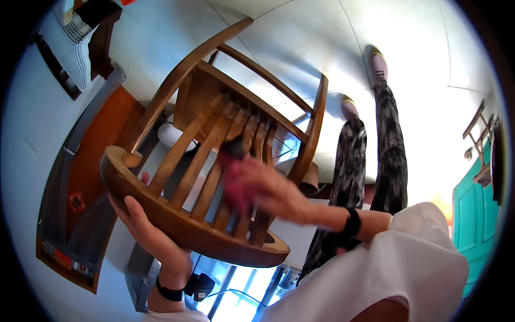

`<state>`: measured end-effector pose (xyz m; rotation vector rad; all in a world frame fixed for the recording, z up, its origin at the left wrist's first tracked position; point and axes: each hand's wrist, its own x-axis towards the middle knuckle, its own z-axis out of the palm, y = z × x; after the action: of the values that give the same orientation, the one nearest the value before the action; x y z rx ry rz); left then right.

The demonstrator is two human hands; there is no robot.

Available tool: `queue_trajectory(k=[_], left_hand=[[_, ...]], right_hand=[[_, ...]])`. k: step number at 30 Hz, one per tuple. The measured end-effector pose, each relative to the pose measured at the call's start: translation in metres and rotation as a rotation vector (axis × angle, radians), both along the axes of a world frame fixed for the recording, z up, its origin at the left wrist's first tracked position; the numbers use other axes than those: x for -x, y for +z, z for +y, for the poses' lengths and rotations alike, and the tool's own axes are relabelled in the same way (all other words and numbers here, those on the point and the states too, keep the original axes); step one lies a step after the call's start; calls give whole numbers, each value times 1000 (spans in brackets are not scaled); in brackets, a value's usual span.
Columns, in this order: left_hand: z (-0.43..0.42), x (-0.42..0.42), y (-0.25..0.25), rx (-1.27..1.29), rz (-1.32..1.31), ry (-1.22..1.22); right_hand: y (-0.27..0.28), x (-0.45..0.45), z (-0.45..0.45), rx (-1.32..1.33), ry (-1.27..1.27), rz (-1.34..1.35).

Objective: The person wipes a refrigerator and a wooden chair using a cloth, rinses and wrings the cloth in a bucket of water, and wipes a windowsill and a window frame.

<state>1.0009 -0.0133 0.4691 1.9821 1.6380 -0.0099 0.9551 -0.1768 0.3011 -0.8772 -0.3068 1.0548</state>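
A brown wooden chair (pixel 188 155) with armrests and a slatted back is tipped, its curved top rail (pixel 193 225) toward me. My left hand (pixel 140 225) grips the left end of that rail, thumb in front and a fingertip showing behind. My right hand (pixel 273 190), smeared by motion, is closed on a crumpled pinkish-red cloth (pixel 238 182) against the back slats. A blurred dark patch (pixel 233 147) shows at the cloth's upper end; I cannot tell what it is. Much of the seat is hidden behind the slats.
My legs in patterned trousers (pixel 389 139) are to the right on the pale tiled floor (pixel 418 53). Left stands a brown cabinet (pixel 99 155). A white round object (pixel 173 134) is behind the chair. A small wooden stool (pixel 483 139) and a turquoise door (pixel 472 214) are far right.
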Motion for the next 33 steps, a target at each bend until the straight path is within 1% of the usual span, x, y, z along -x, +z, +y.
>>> queue_trajectory(k=[1,2,3,5,7,9,10,11,12,13,14,15,16,17,19,20,21,23,24,26,27,28,29,30,31,32,33], left_hand=[[0,2,1,3,-2,-7],[0,3,1,-3,4,-52],[1,3,1,-7,13,-96],[-1,-2,0,-9,41,-84],[-2,-2,1,-23,101,-136],[-2,-2,1,-12,146,-183],[0,-1,1,-53,226,-183],[1,2,4,-36,198,-143],[3,5,6,-20,169,-103],[4,7,8,-5,139,-62],[3,6,6,35,57,25],[1,7,7,75,-18,112],[6,9,10,85,-14,50],[4,10,12,90,-9,57],[-1,2,6,2,51,31],[-2,1,5,-27,72,26],[0,4,5,-59,223,-64],[-1,3,5,-87,374,-157],[-3,0,3,-97,369,-161],[2,4,4,-128,358,-166],[10,19,13,-109,264,-177],[10,20,14,-102,216,-179],[11,21,14,-94,168,-182],[11,22,14,-96,163,-187],[12,24,14,-103,179,-189],[12,25,12,-114,205,-192],[11,26,10,-119,232,-186]], right_hand=[[19,-10,3,-140,24,-7],[36,-19,7,-187,-1,-112],[31,-18,23,-181,-8,-111],[1,-16,66,-211,-170,-122],[-44,-26,102,-74,7,-66],[-96,-10,127,12,107,58],[-130,6,135,75,132,8],[-154,25,140,136,164,-38],[-162,39,138,143,176,-30],[-168,49,133,172,118,-78],[-174,58,123,201,67,-128],[-172,64,107,206,87,-120],[-164,67,86,269,169,-74],[-157,69,64,331,248,-34],[-146,82,16,416,402,17],[-141,79,-9,436,548,90],[-135,77,-33,454,696,170],[-134,114,-68,262,577,-311],[-137,102,-63,255,570,-324],[-135,54,-46,532,420,268],[-144,25,-22,684,265,641],[-160,-6,3,741,199,515],[-193,-13,26,692,144,353],[-206,-45,53,616,123,379],[-237,-52,82,619,101,171],[-255,-68,109,600,-6,-60],[-278,-82,136,613,107,-92]])
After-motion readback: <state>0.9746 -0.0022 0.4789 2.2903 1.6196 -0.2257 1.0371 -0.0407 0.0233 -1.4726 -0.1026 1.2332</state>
